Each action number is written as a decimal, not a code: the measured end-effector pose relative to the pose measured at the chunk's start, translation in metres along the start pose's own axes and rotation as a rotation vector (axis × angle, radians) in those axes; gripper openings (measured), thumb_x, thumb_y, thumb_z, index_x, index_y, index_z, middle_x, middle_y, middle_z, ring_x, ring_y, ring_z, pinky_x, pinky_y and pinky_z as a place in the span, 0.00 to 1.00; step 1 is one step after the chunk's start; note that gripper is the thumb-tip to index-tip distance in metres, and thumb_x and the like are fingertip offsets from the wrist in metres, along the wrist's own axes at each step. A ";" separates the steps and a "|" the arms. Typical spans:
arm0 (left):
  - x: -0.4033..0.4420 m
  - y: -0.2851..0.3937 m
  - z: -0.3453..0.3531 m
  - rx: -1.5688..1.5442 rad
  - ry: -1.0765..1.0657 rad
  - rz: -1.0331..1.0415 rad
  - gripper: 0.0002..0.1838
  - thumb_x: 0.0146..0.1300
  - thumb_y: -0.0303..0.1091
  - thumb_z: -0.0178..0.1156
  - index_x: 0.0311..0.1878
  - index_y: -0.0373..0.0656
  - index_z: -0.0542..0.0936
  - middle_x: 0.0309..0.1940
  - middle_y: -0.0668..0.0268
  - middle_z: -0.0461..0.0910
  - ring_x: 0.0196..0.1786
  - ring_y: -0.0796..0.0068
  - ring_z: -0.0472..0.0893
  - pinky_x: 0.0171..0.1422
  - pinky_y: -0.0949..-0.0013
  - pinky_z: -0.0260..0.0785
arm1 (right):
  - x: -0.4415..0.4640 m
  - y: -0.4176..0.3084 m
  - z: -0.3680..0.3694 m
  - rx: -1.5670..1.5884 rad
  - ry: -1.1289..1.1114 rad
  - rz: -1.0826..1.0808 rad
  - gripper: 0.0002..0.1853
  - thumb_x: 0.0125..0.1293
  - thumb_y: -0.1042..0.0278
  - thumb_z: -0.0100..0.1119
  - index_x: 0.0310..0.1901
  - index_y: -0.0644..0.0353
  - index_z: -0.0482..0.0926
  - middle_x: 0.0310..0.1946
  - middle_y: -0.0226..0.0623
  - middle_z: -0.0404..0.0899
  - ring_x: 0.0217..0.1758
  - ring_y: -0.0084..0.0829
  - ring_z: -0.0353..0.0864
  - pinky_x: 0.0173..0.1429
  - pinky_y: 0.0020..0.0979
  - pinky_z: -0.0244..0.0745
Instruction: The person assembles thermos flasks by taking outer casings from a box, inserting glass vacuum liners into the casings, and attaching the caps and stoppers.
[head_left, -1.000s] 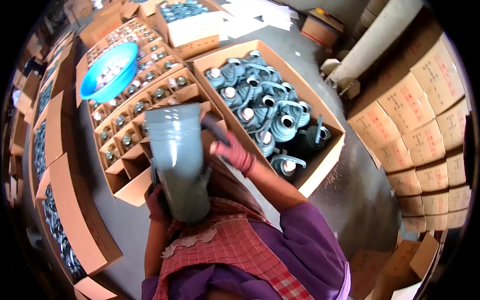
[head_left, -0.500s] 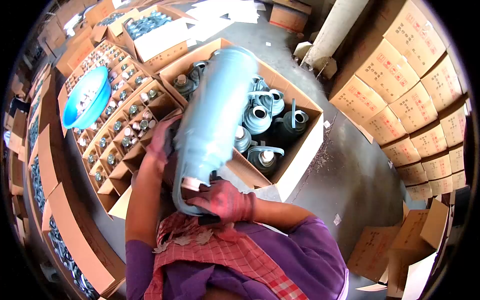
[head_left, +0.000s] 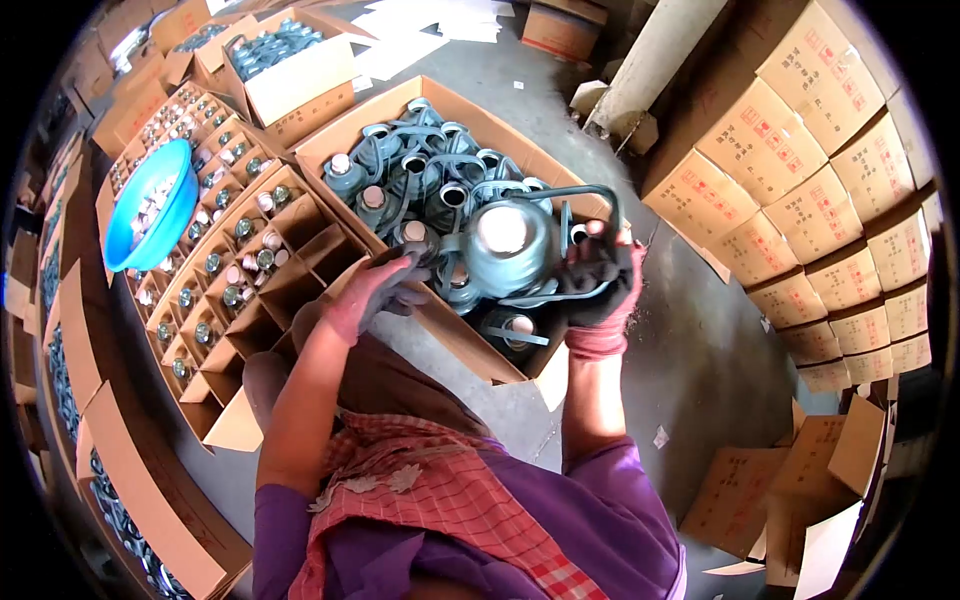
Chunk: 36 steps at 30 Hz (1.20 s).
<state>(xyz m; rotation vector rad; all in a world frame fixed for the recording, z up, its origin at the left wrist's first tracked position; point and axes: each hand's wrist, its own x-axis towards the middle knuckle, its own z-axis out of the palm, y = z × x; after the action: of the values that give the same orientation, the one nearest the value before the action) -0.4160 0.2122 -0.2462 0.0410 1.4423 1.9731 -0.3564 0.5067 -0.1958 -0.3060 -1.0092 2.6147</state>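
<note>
My right hand (head_left: 603, 285), in a dark and red glove, grips the handle side of a teal thermos flask (head_left: 505, 262) over the front right of a large carton (head_left: 468, 352). The flask's pale round stopper (head_left: 502, 229) faces up toward me. My left hand (head_left: 385, 292), in the same kind of glove, is apart from that flask, its fingers loosely stretched by the carton's near left edge. Several similar flasks (head_left: 412, 178) with handles stand in the carton, some with stoppers and some with open mouths.
A divided carton (head_left: 228, 392) of glass bottles stands to the left, with a blue basin (head_left: 183, 215) of small pale pieces on it. Stacked cartons (head_left: 765, 150) line the right. An open carton (head_left: 825, 455) sits at lower right, and a pillar (head_left: 655, 65) rises behind.
The flask has turned from stopper-down to stopper-up and moved right, over the carton. My right hand has moved up and right with it; my left hand has come away from it.
</note>
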 end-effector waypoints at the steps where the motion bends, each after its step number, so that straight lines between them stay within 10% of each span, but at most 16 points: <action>1: -0.007 0.003 -0.007 0.007 0.023 0.029 0.27 0.67 0.50 0.53 0.65 0.46 0.70 0.51 0.60 0.79 0.45 0.64 0.82 0.44 0.67 0.72 | 0.001 -0.011 -0.003 0.060 -0.134 -0.052 0.20 0.68 0.43 0.51 0.45 0.52 0.78 0.28 0.28 0.76 0.32 0.30 0.74 0.37 0.32 0.74; 5: -0.035 -0.009 -0.036 -0.088 0.089 0.142 0.24 0.68 0.43 0.54 0.63 0.42 0.71 0.51 0.58 0.80 0.43 0.63 0.83 0.41 0.67 0.73 | 0.014 -0.055 -0.005 -0.021 0.290 -0.249 0.21 0.71 0.45 0.47 0.44 0.56 0.76 0.25 0.28 0.72 0.28 0.27 0.73 0.35 0.31 0.72; 6: -0.038 -0.013 -0.042 -0.112 0.085 0.115 0.24 0.68 0.43 0.54 0.63 0.42 0.72 0.51 0.58 0.80 0.43 0.63 0.83 0.41 0.67 0.73 | 0.024 -0.071 -0.042 -0.076 -0.209 -0.147 0.20 0.71 0.46 0.47 0.44 0.57 0.75 0.27 0.29 0.72 0.29 0.28 0.73 0.36 0.29 0.72; 10: -0.042 -0.025 -0.046 -0.197 0.075 0.034 0.24 0.68 0.42 0.54 0.63 0.40 0.72 0.51 0.59 0.80 0.45 0.62 0.83 0.45 0.65 0.74 | 0.036 -0.054 -0.052 -0.113 0.102 -0.061 0.14 0.70 0.56 0.51 0.42 0.61 0.77 0.27 0.31 0.76 0.28 0.27 0.75 0.33 0.26 0.72; 11: -0.040 -0.026 -0.045 -0.195 0.084 0.040 0.24 0.68 0.42 0.54 0.63 0.40 0.72 0.52 0.59 0.80 0.45 0.62 0.83 0.46 0.64 0.75 | 0.044 -0.035 -0.070 -0.553 0.028 -0.320 0.14 0.70 0.58 0.51 0.42 0.61 0.77 0.25 0.30 0.75 0.27 0.25 0.75 0.33 0.24 0.71; 13: -0.040 -0.029 -0.047 -0.210 0.081 0.062 0.24 0.68 0.42 0.54 0.63 0.40 0.72 0.52 0.58 0.80 0.45 0.61 0.82 0.47 0.64 0.75 | 0.044 -0.035 -0.059 -0.247 -0.189 0.127 0.14 0.71 0.61 0.50 0.40 0.63 0.79 0.23 0.26 0.74 0.27 0.19 0.74 0.31 0.20 0.68; 16: -0.042 -0.028 -0.053 -0.210 0.059 0.104 0.24 0.68 0.42 0.53 0.63 0.40 0.71 0.52 0.58 0.79 0.47 0.61 0.82 0.49 0.63 0.75 | 0.079 0.001 -0.063 -0.706 0.089 0.113 0.18 0.65 0.53 0.54 0.38 0.62 0.81 0.15 0.26 0.67 0.14 0.24 0.66 0.22 0.24 0.63; 20: -0.049 -0.029 -0.066 -0.207 0.114 0.077 0.27 0.68 0.46 0.52 0.65 0.39 0.70 0.54 0.54 0.78 0.49 0.60 0.81 0.47 0.64 0.74 | 0.110 0.097 -0.184 -1.095 0.019 -0.102 0.18 0.56 0.59 0.67 0.42 0.66 0.82 0.30 0.37 0.83 0.32 0.34 0.82 0.39 0.32 0.77; 23: -0.046 -0.035 -0.070 -0.285 0.096 0.107 0.28 0.68 0.47 0.52 0.65 0.38 0.69 0.54 0.54 0.77 0.48 0.58 0.81 0.46 0.64 0.74 | 0.093 0.065 -0.142 -1.890 0.067 0.129 0.23 0.54 0.56 0.70 0.46 0.65 0.82 0.41 0.48 0.84 0.42 0.40 0.85 0.49 0.37 0.76; 28: -0.051 -0.016 -0.061 -0.230 0.154 0.075 0.23 0.69 0.37 0.51 0.62 0.30 0.71 0.55 0.53 0.78 0.55 0.61 0.79 0.60 0.63 0.73 | 0.140 0.017 -0.083 -2.069 0.412 -0.211 0.35 0.53 0.42 0.66 0.53 0.65 0.76 0.43 0.55 0.82 0.47 0.53 0.81 0.51 0.45 0.75; 32: -0.054 -0.021 -0.063 -0.311 0.107 0.132 0.24 0.69 0.38 0.51 0.63 0.31 0.70 0.55 0.52 0.77 0.55 0.61 0.79 0.59 0.63 0.73 | 0.181 0.073 -0.141 -2.048 0.050 0.256 0.32 0.51 0.40 0.67 0.47 0.63 0.81 0.45 0.53 0.82 0.52 0.48 0.80 0.55 0.42 0.74; 36: -0.057 -0.024 -0.072 -0.361 0.064 0.163 0.25 0.69 0.38 0.51 0.64 0.31 0.69 0.56 0.51 0.77 0.55 0.59 0.79 0.58 0.60 0.73 | 0.178 0.097 -0.133 -2.058 0.167 0.189 0.29 0.53 0.45 0.65 0.49 0.60 0.82 0.47 0.49 0.82 0.54 0.46 0.79 0.58 0.39 0.73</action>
<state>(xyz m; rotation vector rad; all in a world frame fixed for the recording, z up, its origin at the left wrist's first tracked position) -0.3891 0.1254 -0.2739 -0.0670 1.1299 2.3615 -0.5015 0.5862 -0.3732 -0.9224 -3.0738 0.5523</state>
